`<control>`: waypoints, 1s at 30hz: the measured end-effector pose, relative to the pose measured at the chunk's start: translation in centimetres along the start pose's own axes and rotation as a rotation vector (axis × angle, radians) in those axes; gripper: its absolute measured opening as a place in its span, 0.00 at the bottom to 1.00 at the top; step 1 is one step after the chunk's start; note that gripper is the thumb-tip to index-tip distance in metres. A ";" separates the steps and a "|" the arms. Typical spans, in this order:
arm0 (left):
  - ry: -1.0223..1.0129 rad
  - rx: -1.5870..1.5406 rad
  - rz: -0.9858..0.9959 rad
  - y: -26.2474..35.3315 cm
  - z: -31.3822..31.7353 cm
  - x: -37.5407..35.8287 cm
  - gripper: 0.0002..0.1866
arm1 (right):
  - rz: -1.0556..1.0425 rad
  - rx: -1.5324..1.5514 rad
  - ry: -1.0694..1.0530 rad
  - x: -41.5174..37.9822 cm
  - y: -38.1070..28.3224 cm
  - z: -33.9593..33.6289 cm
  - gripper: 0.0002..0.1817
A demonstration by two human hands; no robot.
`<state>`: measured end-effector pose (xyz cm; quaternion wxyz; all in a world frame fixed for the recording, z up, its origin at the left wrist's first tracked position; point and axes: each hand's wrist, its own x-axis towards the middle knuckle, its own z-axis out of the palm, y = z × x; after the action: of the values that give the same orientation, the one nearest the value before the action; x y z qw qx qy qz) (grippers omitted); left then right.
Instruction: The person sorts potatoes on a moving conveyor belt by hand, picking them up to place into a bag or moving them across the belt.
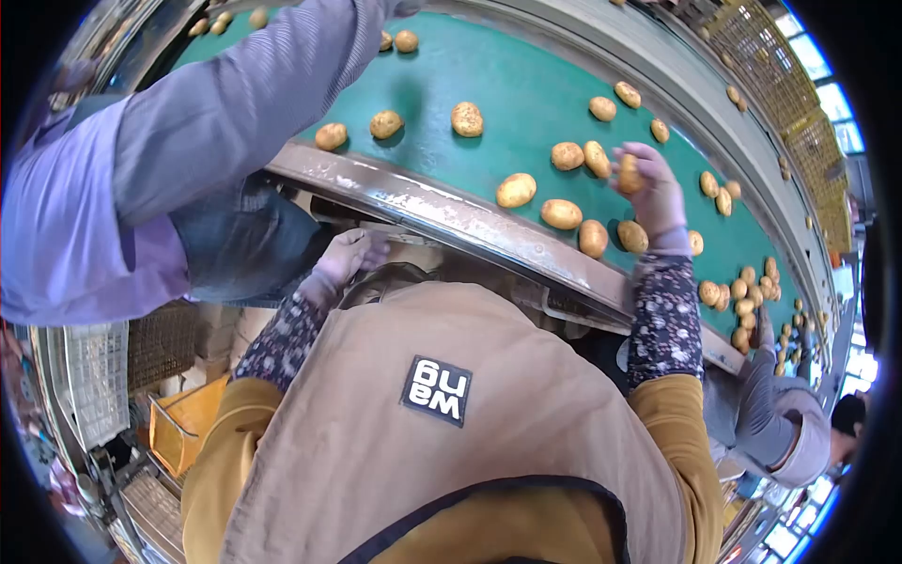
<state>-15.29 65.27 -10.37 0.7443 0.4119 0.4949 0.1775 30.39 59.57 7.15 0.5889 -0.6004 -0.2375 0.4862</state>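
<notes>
My right hand (660,193) is raised over the green conveyor belt (442,179), its fingers closed round a potato (629,175). Close beside it on the belt lie an oval potato (596,159) and a rounder potato (632,236). Lower down, on the near side of the metal rail (404,193), my left hand (349,256) hangs in front of my apron (479,348). Its fingers are loosely stretched and nothing shows in them.
At the left, a co-worker's grey sleeve (244,89) reaches across the belt. Another co-worker (785,418) stands at the right by a cluster of potatoes (747,291). An orange container (183,428) and a white crate (97,385) are at lower left.
</notes>
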 end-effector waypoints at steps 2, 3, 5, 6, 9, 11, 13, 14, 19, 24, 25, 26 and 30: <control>-0.140 -0.086 0.026 3.4 1.2 -2.1 0.15 | 0.001 0.040 0.135 -0.8 -0.9 -5.4 0.15; -0.152 -0.078 0.025 5.8 2.3 -3.2 0.15 | 0.055 -0.227 0.183 -0.6 -0.3 -8.5 0.14; -0.181 -0.014 0.183 10.1 5.4 -4.8 0.17 | 0.112 -0.488 0.242 -1.3 0.8 -9.8 0.13; -0.185 0.018 0.262 11.4 6.6 -4.5 0.17 | 0.083 -0.566 0.208 -2.1 1.6 -8.0 0.13; 0.010 0.486 0.867 13.2 10.1 -0.6 0.10 | -0.326 -0.719 0.063 -0.8 5.5 -4.0 0.17; -0.043 0.911 1.200 14.1 11.5 1.1 0.13 | -0.292 -0.881 0.023 -1.0 4.9 0.4 0.21; -0.097 1.201 1.139 12.9 12.5 1.5 0.17 | -0.416 -0.931 -0.035 -1.0 5.2 4.2 0.26; -0.121 1.288 1.099 12.3 12.8 1.7 0.18 | -0.427 -0.926 -0.023 -1.0 5.2 5.5 0.26; -0.161 1.295 0.921 12.7 11.8 1.2 0.21 | -0.259 -1.437 -0.116 -0.9 6.1 7.4 0.35; -0.041 1.227 0.923 13.4 8.4 2.0 0.15 | -0.279 -1.438 -0.142 -0.5 6.6 6.2 0.32; -0.042 1.223 0.923 13.8 8.5 1.9 0.15 | -0.265 -1.425 -0.153 -0.3 6.0 5.6 0.30; -0.007 1.200 0.912 14.3 8.7 1.8 0.15 | -0.262 -1.428 -0.153 0.5 5.3 4.6 0.30; 0.066 1.286 0.822 13.3 8.5 2.7 0.16 | 0.031 -1.232 -0.277 4.4 3.5 1.2 0.27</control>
<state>-4.70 71.35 -0.01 0.2166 0.9098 0.3296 0.1293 30.21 63.20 2.71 0.0920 -0.7641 -0.5393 0.3419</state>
